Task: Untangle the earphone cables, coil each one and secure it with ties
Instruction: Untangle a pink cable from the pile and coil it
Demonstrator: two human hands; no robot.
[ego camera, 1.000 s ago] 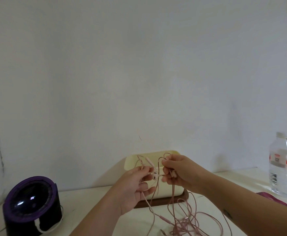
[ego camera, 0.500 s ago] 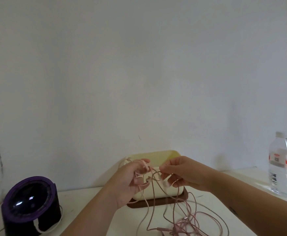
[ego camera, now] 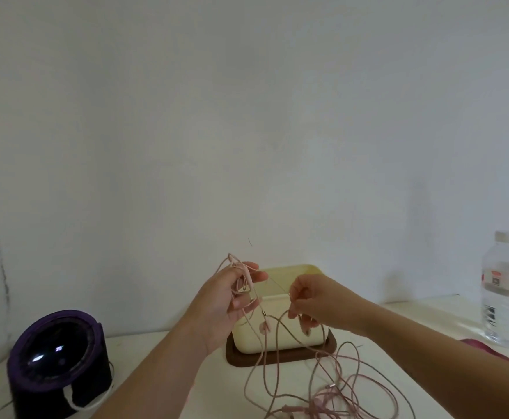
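Earphone cables: pink, tangled. Most of the pile lies on the white table at the near edge, right of centre. Several strands rise from it to both hands, held up in front of a cream box on a brown base.

Left hand: fingers curled, thumb and fingers pinching a bunch of strands; a small loop sticks out above the fingertips.

Right hand: fingers curled, thumb and forefinger pinching one strand. A thin strand runs between the hands.

One earbud dangles below, between the hands, in front of the box.

Purple round device near left. Water bottle upright far right, magenta cloth just beside it.
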